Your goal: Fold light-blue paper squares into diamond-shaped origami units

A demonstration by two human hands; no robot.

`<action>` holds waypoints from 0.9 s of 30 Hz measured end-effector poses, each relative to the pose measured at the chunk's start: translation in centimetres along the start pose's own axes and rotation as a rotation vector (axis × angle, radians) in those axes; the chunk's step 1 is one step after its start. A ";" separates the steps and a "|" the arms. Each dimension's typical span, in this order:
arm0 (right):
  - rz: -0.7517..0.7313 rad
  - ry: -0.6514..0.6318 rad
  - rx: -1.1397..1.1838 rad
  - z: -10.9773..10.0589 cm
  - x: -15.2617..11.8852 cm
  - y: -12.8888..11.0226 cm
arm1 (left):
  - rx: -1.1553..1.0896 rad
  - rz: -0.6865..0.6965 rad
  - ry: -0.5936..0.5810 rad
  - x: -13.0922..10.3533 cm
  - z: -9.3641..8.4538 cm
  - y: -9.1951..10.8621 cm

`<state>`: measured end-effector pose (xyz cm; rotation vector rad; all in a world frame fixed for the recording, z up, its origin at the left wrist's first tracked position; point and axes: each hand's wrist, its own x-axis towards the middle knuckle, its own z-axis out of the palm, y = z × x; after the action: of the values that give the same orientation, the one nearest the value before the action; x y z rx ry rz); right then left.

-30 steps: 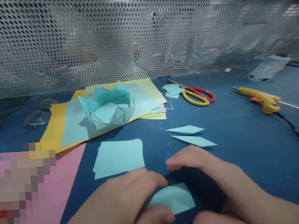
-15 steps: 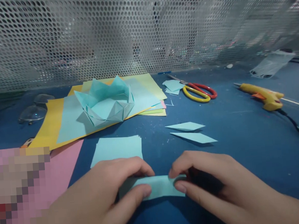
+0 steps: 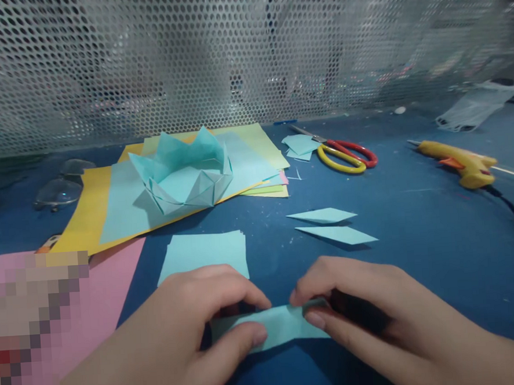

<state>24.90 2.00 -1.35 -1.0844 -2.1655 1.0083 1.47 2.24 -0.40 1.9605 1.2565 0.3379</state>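
Between both hands is a light-blue piece of paper (image 3: 280,326), folded over into a strip. My left hand (image 3: 204,318) pinches its left part, thumb on the near side and index finger at the top edge. At the right end, my right hand (image 3: 372,307) grips it the same way. Just beyond my left hand lies a stack of light-blue paper squares (image 3: 206,251). Two folded pointed paper pieces, one (image 3: 323,215) behind the other (image 3: 340,234), rest past my right hand. Farther back a light-blue folded paper ring with points (image 3: 187,191) stands on larger sheets.
Yellow and light-blue sheets (image 3: 96,196) lie at the back left, near eyeglasses (image 3: 57,193). Scissors (image 3: 346,158) touch small paper pieces (image 3: 300,145). A yellow glue gun (image 3: 459,160) with a cord lies at right. Pink paper (image 3: 123,276) is at left. A perforated metal screen (image 3: 214,55) stands behind.
The paper strip has tilted slightly and shifted a little to the right in my fingers. Both hands keep their pinch. The view has moved slightly.
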 end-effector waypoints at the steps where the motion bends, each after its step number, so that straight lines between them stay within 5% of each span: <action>1: -0.021 -0.003 -0.003 0.0 -0.1 0.0 | -0.005 -0.001 -0.005 0.0 0.0 -0.1; 10: -0.023 -0.034 -0.130 -0.1 0.0 0.1 | 0.089 0.086 0.051 0.3 0.6 -0.8; 17: 0.005 -0.076 -0.190 0.1 -0.2 0.5 | 0.128 0.098 -0.038 0.9 0.4 -0.6; 27: -0.228 -0.098 -0.355 0.0 -0.1 1.1 | 0.091 -0.026 -0.069 0.9 0.4 -0.3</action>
<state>25.47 2.39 -2.26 -0.9224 -2.5452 0.5998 1.95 2.91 -1.02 2.0130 1.2715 0.2022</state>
